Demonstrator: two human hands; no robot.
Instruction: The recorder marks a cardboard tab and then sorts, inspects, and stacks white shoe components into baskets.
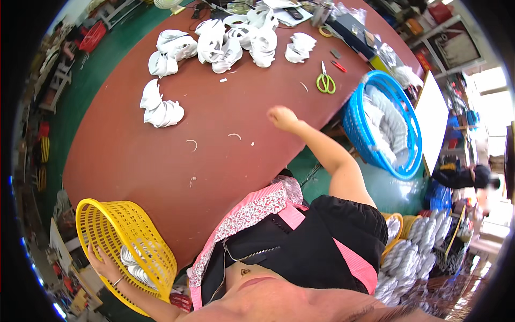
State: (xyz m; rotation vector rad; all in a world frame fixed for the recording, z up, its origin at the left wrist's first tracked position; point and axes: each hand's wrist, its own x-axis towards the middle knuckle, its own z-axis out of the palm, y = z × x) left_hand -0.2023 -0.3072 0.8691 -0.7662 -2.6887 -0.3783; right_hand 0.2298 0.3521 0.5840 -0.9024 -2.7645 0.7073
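Observation:
My left hand (pixel 104 265), with a bracelet at its wrist, grips the rim of a yellow plastic basket (pixel 153 231) at the lower left. White curved pieces (pixel 140 263) lie inside that basket. Over the red-brown table (pixel 214 177), my right hand (pixel 282 118) is raised with its fingers curled in; it is slightly blurred, and anything within it is hidden. Nested white cup-shaped pieces (pixel 163 114) rest on the table to the left of my right hand. More white stacks (pixel 212 45) stand along the far side, with a smaller stack (pixel 300 48) at their right.
Green-handled scissors (pixel 325 83) and a small red tool (pixel 339 66) lie at the table's right. A blue basket (pixel 354 123) holding pale bagged material stands beside the right edge. Thin white scraps (pixel 234 135) dot the tabletop. Grey-white bundles (pixel 413 252) are piled at lower right.

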